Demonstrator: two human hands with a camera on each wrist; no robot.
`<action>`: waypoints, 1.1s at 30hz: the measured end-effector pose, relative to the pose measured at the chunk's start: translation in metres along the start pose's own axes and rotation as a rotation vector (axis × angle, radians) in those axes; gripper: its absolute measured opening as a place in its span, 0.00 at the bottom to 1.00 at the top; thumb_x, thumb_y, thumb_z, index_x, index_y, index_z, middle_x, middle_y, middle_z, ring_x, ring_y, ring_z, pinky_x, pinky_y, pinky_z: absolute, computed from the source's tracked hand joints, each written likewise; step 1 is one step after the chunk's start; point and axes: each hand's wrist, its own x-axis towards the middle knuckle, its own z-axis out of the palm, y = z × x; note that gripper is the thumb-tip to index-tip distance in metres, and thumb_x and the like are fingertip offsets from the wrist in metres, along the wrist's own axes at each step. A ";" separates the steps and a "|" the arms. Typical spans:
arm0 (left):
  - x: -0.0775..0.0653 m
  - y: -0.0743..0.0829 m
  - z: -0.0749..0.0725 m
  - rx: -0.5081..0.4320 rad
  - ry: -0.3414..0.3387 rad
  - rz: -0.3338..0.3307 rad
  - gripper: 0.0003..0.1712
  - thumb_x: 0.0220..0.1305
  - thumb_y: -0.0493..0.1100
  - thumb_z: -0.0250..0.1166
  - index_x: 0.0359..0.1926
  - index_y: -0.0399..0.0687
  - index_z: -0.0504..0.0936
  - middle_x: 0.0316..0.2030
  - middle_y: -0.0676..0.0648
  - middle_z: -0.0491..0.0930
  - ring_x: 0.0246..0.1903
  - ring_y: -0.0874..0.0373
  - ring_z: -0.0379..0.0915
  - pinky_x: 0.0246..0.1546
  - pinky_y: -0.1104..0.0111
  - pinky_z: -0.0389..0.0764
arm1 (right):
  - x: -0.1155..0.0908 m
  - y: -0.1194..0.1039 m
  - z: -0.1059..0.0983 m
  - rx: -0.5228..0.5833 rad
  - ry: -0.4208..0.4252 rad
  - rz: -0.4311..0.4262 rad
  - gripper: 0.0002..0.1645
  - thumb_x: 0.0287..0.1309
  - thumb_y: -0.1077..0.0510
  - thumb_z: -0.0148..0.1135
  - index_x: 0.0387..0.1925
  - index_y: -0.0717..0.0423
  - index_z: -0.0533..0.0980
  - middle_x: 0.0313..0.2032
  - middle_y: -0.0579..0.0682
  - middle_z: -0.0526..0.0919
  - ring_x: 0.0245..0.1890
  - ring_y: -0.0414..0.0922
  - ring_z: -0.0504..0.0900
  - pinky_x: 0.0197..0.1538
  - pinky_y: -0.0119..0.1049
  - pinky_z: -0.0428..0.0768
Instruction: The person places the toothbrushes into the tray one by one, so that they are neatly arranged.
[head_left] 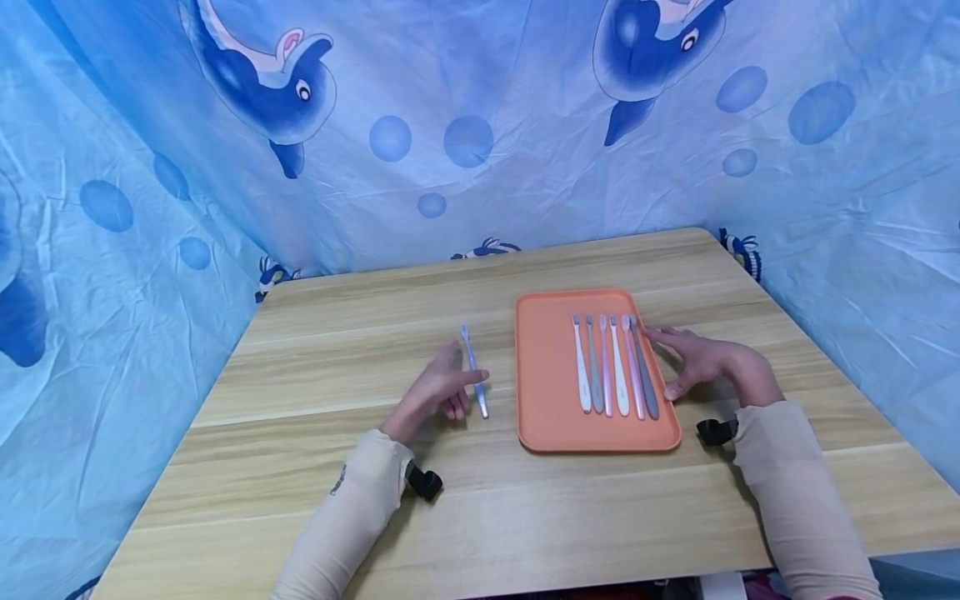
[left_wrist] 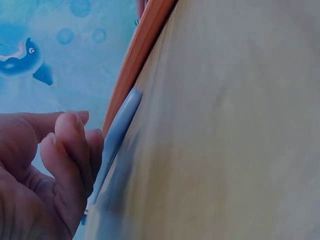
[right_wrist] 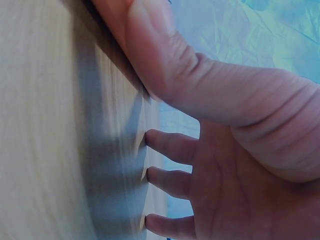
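Note:
A blue toothbrush (head_left: 474, 372) lies on the wooden table, left of the orange tray (head_left: 543, 367). My left hand (head_left: 444, 385) is just beside it, thumb reaching across above the handle and the other fingers loosely bent. The left wrist view has the toothbrush handle (left_wrist: 120, 125) beyond those fingertips, outside their grasp. On the right half of the tray several toothbrushes lie side by side, among them a white toothbrush (head_left: 582, 367), a pink toothbrush (head_left: 633, 371) and a dark grey toothbrush (head_left: 645, 371). My right hand (head_left: 701, 362) spreads at the tray's right rim, thumb (right_wrist: 155, 55) against it.
Around the back and sides of the wooden table (head_left: 300, 467) hangs a blue curtain (head_left: 420, 75) printed with dolphins and bubbles. A black wrist camera (head_left: 424, 482) sits at the left cuff, and another black camera (head_left: 716, 432) at the right cuff.

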 end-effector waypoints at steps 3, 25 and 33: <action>-0.002 -0.004 0.003 -0.007 -0.046 0.007 0.60 0.66 0.47 0.67 0.80 0.43 0.32 0.13 0.47 0.77 0.07 0.60 0.70 0.07 0.71 0.75 | 0.001 0.000 0.000 -0.002 -0.001 0.001 0.77 0.38 0.43 0.82 0.80 0.53 0.41 0.76 0.74 0.36 0.73 0.78 0.33 0.70 0.81 0.43; -0.008 -0.011 0.020 0.061 -0.015 0.023 0.57 0.61 0.43 0.71 0.80 0.48 0.43 0.13 0.47 0.78 0.06 0.61 0.69 0.05 0.71 0.74 | 0.001 0.001 0.001 0.004 -0.006 0.017 0.79 0.36 0.40 0.82 0.80 0.50 0.41 0.76 0.73 0.35 0.74 0.78 0.33 0.70 0.81 0.43; -0.008 -0.012 0.020 0.061 -0.013 0.031 0.51 0.59 0.43 0.73 0.76 0.46 0.51 0.14 0.46 0.79 0.06 0.60 0.70 0.05 0.71 0.74 | 0.002 0.002 0.002 0.015 0.000 0.013 0.80 0.35 0.40 0.82 0.80 0.52 0.40 0.76 0.73 0.35 0.74 0.78 0.33 0.70 0.81 0.42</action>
